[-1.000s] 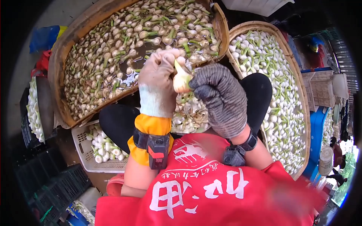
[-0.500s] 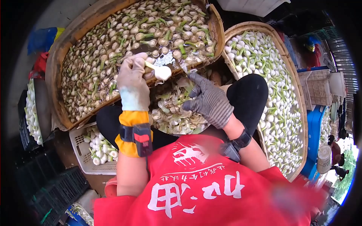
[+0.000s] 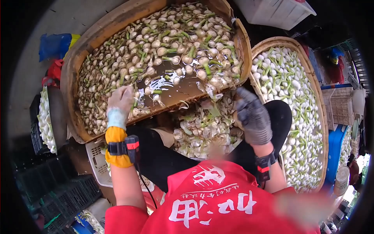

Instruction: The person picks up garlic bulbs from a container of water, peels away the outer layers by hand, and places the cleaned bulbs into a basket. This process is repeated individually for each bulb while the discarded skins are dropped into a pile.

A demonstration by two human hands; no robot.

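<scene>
My left hand (image 3: 120, 102), in a pale glove with a yellow cuff, is over the near edge of the large tan tub (image 3: 156, 112). Its fingers look curled down beside unpeeled garlic bulbs (image 3: 175, 59) in brownish water; whatever they hold is hidden. My right hand (image 3: 254, 117), in a grey striped glove, is by my right knee, between the heap of garlic peelings (image 3: 206, 126) and the second tub. Motion smears its fingers, so its grip is unclear. White peeled garlic bulbs with green stems (image 3: 296, 132) fill that second tub (image 3: 321, 117).
A white plastic basket (image 3: 93, 154) stands low at my left. Dark crates (image 3: 74, 195) are stacked further left. A white bin (image 3: 276, 11) sits beyond the tubs. At the right are a woven basket (image 3: 343, 109) and a blue container (image 3: 334, 152).
My left hand no longer holds the peeled garlic bulb and has moved left and down to the tub's edge. My right hand has swung right towards the second tub. The view has shifted.
</scene>
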